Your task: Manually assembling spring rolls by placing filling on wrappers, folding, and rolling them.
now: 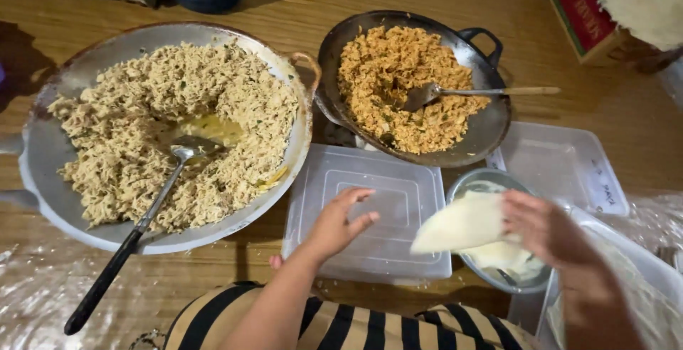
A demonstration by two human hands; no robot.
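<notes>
Both forearms bare, no sleeves in view. Left hand (334, 225) and right hand (544, 225): no rings, no wristwear visible. Garment (356, 325) below: broad black and tan horizontal stripes.

Big silver pan (43, 144) on the left w/ pale tan shredded filling (142, 101). Dark pan (491, 126) far right w/ orange filling (398, 72). Clear plastic lid (370, 250) near the middle. Thin wrapper (459, 223) in the right hand (544, 225) is creamy white. Shirt (341, 325) has black & yellow stripes. Table (569, 101) is brown wood.

Warm indoor light, motion-blurred hands
</notes>
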